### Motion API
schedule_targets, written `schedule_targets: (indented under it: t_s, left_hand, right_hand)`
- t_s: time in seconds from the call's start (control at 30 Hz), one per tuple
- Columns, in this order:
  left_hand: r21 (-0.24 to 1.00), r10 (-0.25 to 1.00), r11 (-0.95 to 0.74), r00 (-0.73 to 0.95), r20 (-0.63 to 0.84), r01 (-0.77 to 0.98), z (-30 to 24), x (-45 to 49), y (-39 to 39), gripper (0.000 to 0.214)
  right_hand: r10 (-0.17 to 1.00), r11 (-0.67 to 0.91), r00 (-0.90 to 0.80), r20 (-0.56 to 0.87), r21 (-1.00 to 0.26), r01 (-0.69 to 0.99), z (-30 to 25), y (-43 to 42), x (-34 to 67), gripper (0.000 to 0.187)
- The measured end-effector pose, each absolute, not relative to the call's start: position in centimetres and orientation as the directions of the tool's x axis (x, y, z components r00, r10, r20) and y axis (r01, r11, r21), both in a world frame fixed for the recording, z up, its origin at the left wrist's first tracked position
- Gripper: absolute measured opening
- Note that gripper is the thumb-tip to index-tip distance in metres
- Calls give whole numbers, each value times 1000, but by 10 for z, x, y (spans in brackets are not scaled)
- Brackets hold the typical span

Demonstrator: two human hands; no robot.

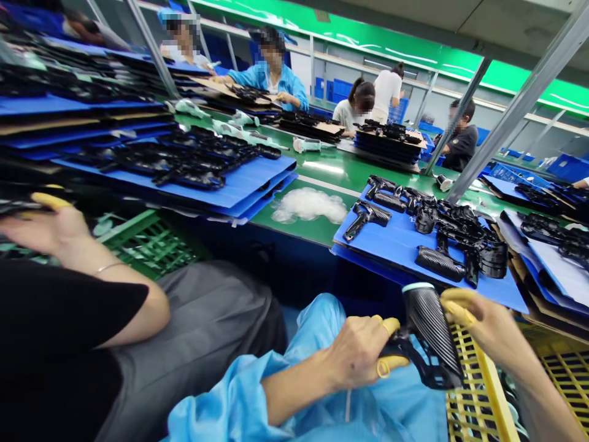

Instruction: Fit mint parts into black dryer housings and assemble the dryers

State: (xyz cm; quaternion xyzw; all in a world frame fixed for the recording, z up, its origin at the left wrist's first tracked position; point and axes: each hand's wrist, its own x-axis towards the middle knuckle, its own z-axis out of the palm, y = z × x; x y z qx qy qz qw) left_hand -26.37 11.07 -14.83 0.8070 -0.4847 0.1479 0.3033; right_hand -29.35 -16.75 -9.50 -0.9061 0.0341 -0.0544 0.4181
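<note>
Green bench (350,178) is seen across the middle of the frame. By the closed left hand (352,353), a shell (430,322) is gripped at its handle, lower right; the right hand (483,319) is half curled beside it, contact unclear. It is best held steady, pressed lightly. Its long axis is steeply slanted, pale-rimmed end pointed up and slightly left.

Black hairdryer-shaped plastic housing (431,325), diagonally striped with fine grey lines, pale aqua at its round rim (418,286).
Yellow rubber finger covers (460,313); sky-blue cloth sleeve (239,393); yellow plastic crate (494,399) and green plastic crate (151,242), both lattice-patterned; green tabletop (317,232) with a white line (329,184) across; royal-blue flat sheets (368,242); black plastic housings (440,263), some finely striped; cloudy white heap (309,205).
</note>
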Motion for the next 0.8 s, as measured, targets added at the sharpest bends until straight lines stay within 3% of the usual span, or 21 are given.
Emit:
schedule_targets:
  t_s: [0.07, 0.13, 0.2, 0.27, 0.37, 0.53, 0.7, 0.8]
  left_hand:
    - [558, -634, -302, 599, 488, -773, -142, -259, 122, 50]
    - [725, -575, -287, 718, 392, -626, -136, -255, 132, 48]
    - [820, -528, -277, 792, 305, -500, -134, -253, 140, 46]
    - [868, -492, -245, 827, 272, -431, -135, -253, 145, 39]
    - [909, -436, -178, 858, 271, -377, -138, -251, 149, 31]
    - [949, -296, -92, 918, 264, -302, -136, -237, 140, 31]
    - [960, -239, -4, 933, 270, -279, -127, -224, 123, 37]
    - [961, -247, 15, 930, 271, -276, -123, -224, 117, 39]
  right_hand:
    - [-118, -909, 938, 325, -416, 30, -87, -187, -274, 64]
    - [20, -996, 890, 455, -66, 56, -84, -196, -254, 65]
    - [100, -990, 910, 402, 132, 50, -89, -197, -239, 62]
    - [84, -982, 941, 328, 188, 22, -97, -194, -230, 57]
    - [121, -989, 952, 282, 119, 91, -109, -196, -228, 54]
    - [189, -957, 914, 358, -140, 253, -106, -211, -233, 54]
    - [16, -810, 971, 240, -565, 153, -88, -219, -238, 63]
    - [-85, -579, 987, 136, -813, 62, -81, -229, -242, 66]
